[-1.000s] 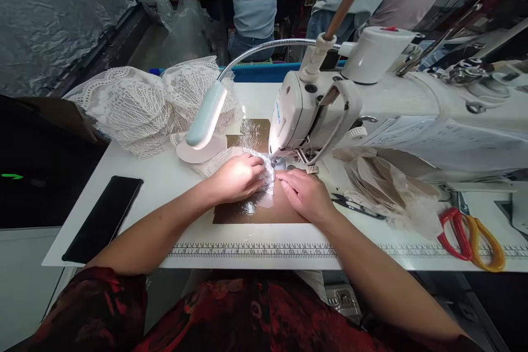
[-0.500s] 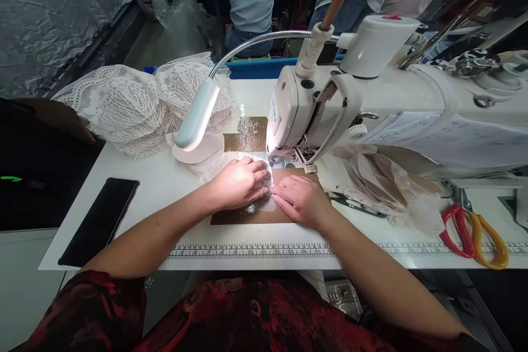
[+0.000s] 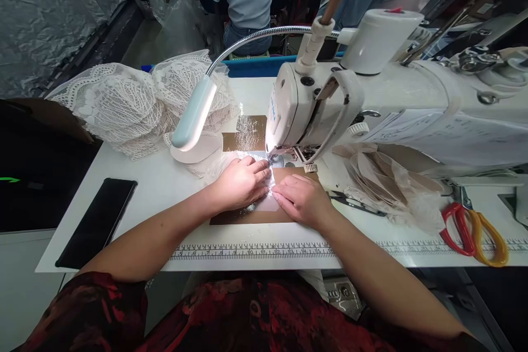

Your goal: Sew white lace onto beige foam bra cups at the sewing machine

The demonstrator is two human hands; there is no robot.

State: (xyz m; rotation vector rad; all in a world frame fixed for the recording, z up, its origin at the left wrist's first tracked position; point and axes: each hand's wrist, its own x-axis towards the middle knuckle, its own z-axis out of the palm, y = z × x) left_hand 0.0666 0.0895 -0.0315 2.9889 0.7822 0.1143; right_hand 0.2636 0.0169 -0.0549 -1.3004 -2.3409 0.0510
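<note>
My left hand (image 3: pixel 240 182) lies on a small white lace piece (image 3: pixel 268 201) just in front of the needle of the white sewing machine (image 3: pixel 371 104), fingers pressed down on the fabric. Facing it from the right, my right hand (image 3: pixel 302 199) pinches the same piece with its fingertips, touching the left hand's fingers. The lace rests on a brown plate (image 3: pixel 237 214) set into the white table (image 3: pixel 165 181). A pale gooseneck lamp (image 3: pixel 193 115) shines on the hands from the left.
A heap of white lace (image 3: pixel 132 102) sits at the back left. A black phone (image 3: pixel 97 221) lies front left. Beige fabric pieces (image 3: pixel 383 181) lie under the machine arm, red and yellow scissors (image 3: pixel 474 234) front right. A ruler strip (image 3: pixel 256 252) runs along the table's front edge. Two people stand behind.
Both hands have drawn the lace piece slightly toward me, away from the needle. My head has shifted a little, so the view sits lower.
</note>
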